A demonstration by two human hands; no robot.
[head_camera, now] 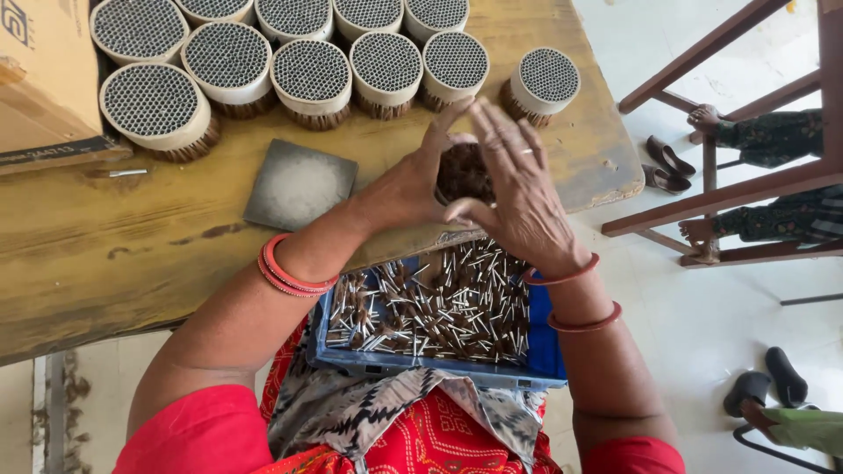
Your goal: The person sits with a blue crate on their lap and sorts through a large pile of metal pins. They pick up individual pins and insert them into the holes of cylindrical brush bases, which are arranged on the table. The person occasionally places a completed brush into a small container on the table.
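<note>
I watched both hands cup the round brown bundle of fuse-tipped tubes (463, 173) on the bench (105, 246): left hand (413, 180) from the left, right hand (518, 189) from the right, axis upright.

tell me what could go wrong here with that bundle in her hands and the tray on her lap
The brown bundle is cupped between the left hand and right hand by the table edge; pieces could slip to the floor. The blue tray of loose small tubes rests on the lap and could tip and spill.
</note>
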